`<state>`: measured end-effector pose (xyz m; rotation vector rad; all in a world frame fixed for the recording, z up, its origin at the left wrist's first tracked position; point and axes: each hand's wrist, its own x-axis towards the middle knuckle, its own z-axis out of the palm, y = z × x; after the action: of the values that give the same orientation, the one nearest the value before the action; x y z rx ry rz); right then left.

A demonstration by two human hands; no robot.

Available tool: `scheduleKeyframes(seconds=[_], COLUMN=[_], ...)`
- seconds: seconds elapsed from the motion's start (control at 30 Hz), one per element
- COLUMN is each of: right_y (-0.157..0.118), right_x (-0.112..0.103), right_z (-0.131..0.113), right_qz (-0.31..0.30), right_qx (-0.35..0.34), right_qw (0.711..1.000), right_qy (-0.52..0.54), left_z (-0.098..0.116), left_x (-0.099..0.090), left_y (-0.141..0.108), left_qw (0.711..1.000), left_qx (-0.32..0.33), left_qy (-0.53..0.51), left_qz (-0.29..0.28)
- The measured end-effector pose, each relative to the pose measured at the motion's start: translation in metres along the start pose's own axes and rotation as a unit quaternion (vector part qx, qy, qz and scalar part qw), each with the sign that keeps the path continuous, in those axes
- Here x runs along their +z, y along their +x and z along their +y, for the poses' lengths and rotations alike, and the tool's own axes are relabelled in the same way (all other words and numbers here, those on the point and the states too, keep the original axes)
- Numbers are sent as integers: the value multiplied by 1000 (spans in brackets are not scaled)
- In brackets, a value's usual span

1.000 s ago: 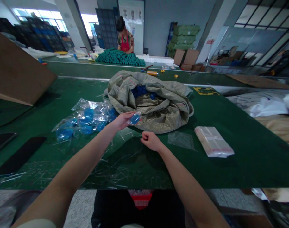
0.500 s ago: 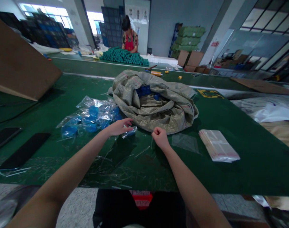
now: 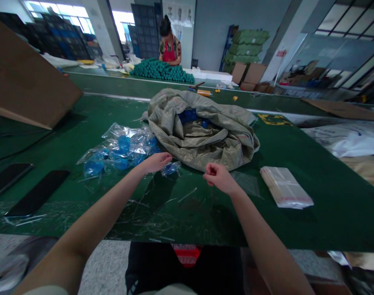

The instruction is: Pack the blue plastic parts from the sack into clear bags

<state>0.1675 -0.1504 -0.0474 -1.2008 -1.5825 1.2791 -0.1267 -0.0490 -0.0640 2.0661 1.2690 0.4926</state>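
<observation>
My left hand point(image 3: 158, 161) is closed at the edge of a small clear packet with a blue piece point(image 3: 172, 169); what its fingers hold is too small to make out. Curled near the front of the sack, my right hand point(image 3: 216, 177) has its fingertips pressed together, and anything between them is hidden. A large crumpled beige sack point(image 3: 205, 151) lies behind both hands, its mouth showing blue items point(image 3: 188, 116). Several bagged blue pieces point(image 3: 122, 151) lie left of my left hand. A flat clear bag point(image 3: 246, 183) is just right of my right hand.
A stack of clear bags point(image 3: 285, 187) lies on the green table point(image 3: 337, 213) at the right. Two dark phones point(image 3: 37, 192) are at the left, below a cardboard box point(image 3: 30, 78). Across the far bench, a person point(image 3: 170, 49) stands behind green rolls point(image 3: 162, 70).
My left hand's fingers have drawn together beside the small packet, which lies more spread out. My right hand has moved slightly right and down, over part of the flat clear bag.
</observation>
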Motion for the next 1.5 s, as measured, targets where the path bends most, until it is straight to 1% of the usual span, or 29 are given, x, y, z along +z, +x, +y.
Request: scheduleKeyframes(seconds=[0.03,0.07,0.1,0.13,0.2,0.27,0.33,0.43,0.53,0.6,0.7,0.77,0.8,0.83,0.87,0.9,0.93,1.0,1.03,1.07,1.13,1.17,1.23,1.3,1.33,1.37,1.4,1.43,1.5], right_y=[-8,-15,-22,-28,-37,-42,-44,-47,-50,-53,-58,-62,-64,-67,-71,-75,-79,-85,-88,-89,-90,-90,-88,-88,-88,-89,-90,-91,-94], right_x=[1,2,4,6,11,15,20,23,24,24,23,25,26,29,32,36,41,50,54,58,61,60,56,49,46,42,38,35,27], right_z=[1,3,5,7,11,15,19,24,24,20,14,13,14,14,15,14,13,8,5,3,1,1,3,5,5,3,1,-4,-18], right_qz=[-69,-120,-144,-142,-80,-6,42,98,136,125,97,118,135,144,139,113,69,-34,-71,-93,-92,-78,-46,-22,-16,-15,-18,-23,-43], right_qx=[15,25,30,30,17,0,-4,15,18,8,-13,-22,-26,-30,-34,-36,-37,-34,-28,-19,6,17,23,12,8,5,3,1,-10], right_qw=[997,990,983,979,975,972,976,981,982,989,995,992,990,989,990,993,996,994,991,988,985,986,990,997,999,1000,1000,999,996], right_qy=[-32,-68,-106,-144,-208,-233,-212,-165,-129,-83,-29,-24,-23,-17,-1,24,53,96,109,120,143,149,130,68,32,1,-25,-46,-83], left_z=[1,2,3,4,7,10,12,14,11,6,4,13,21,31,43,55,68,90,99,106,114,116,116,111,106,100,93,84,64], left_x=[1,1,1,2,3,4,6,9,11,9,5,6,8,12,19,27,37,57,66,73,80,81,75,63,55,47,38,30,15], left_y=[-1,-1,-2,-3,-4,-5,-6,-8,-9,-9,-12,-21,-29,-38,-48,-60,-71,-92,-100,-107,-114,-116,-116,-111,-106,-100,-92,-82,-63], left_qw=[1000,999,999,998,995,993,993,992,994,997,998,995,995,997,999,999,994,971,956,942,928,927,933,942,948,957,968,981,999], left_qx=[-3,-7,-12,-16,-26,-33,-39,-44,-36,-29,-39,-36,-26,-10,9,30,52,92,102,108,102,95,84,81,78,72,62,50,16], left_qy=[10,23,37,52,79,93,95,82,53,35,47,63,60,46,15,-20,-61,-148,-183,-211,-247,-255,-242,-213,-200,-188,-173,-148,-44], left_qz=[-13,-24,-35,-42,-53,-59,-64,-81,-88,-58,22,68,74,65,36,-14,-68,-163,-207,-237,-261,-259,-252,-247,-234,-208,-168,-111,16])
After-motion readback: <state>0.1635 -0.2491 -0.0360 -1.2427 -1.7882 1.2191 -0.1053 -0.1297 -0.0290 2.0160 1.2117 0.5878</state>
